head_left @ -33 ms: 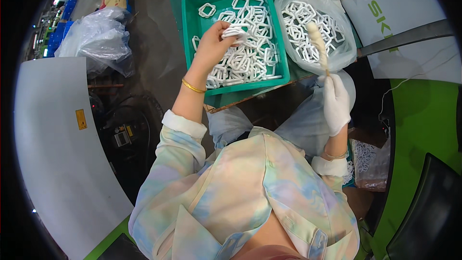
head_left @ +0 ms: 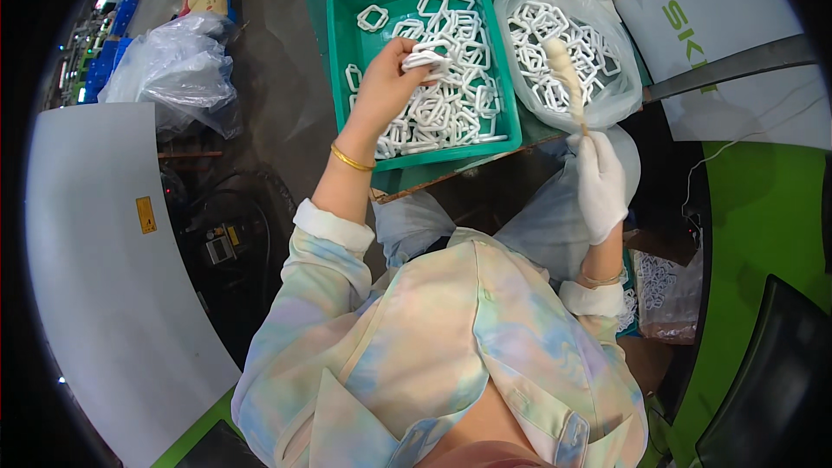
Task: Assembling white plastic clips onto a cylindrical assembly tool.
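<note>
White plastic rings (head_left: 429,59), a small stack, sit pinched in the bare left hand (head_left: 386,91) over the green tray (head_left: 340,43), upper middle. The gloved right hand (head_left: 601,182) grips a swab stick (head_left: 563,74) over the bag (head_left: 563,43). Many rings seem left.

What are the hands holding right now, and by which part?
The left hand pinches a few white plastic rings by their near edge over the green tray. The gloved right hand grips a swab stick by its lower end.
</note>
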### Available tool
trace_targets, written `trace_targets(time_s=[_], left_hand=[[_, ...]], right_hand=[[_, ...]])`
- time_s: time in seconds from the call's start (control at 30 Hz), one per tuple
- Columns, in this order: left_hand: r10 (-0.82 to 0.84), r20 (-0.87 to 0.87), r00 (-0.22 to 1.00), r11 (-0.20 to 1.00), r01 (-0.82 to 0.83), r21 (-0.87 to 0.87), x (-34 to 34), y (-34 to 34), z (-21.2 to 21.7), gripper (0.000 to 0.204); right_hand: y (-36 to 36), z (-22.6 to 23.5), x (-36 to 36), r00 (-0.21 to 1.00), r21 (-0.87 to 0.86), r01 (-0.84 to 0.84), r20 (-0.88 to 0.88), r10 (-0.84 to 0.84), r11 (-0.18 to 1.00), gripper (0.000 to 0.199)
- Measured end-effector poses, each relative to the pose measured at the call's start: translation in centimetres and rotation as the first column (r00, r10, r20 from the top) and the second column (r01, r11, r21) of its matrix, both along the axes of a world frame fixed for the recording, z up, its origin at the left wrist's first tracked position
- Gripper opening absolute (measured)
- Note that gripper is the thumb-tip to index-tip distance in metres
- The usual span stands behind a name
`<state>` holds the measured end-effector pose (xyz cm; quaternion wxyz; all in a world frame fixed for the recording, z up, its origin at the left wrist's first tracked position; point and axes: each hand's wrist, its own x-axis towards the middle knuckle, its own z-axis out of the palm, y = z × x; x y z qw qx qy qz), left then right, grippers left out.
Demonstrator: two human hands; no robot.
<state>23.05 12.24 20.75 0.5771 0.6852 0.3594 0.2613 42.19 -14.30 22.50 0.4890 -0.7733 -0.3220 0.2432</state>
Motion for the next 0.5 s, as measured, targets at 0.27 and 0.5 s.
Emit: trace_targets(time_s=[0.27, 0.5], left_hand=[[0.051, -0.085, 0.995, 0.837, 0.004, 0.547, 3.2, -6.3, 2.8, 0.023], [0.102, 0.420, 0.902, 0.950, 0.037, -0.311, 5.9, -8.8, 2.3, 0.020]], right_hand=[[3.0, 2.7, -5.5, 0.990, 0.072, -0.136, 0.059, 0.132, 0.988, 0.023], [3.3, 2.2, -4.6, 0.993, 0.080, 0.037, -0.117, -0.027, 0.996, 0.024]])
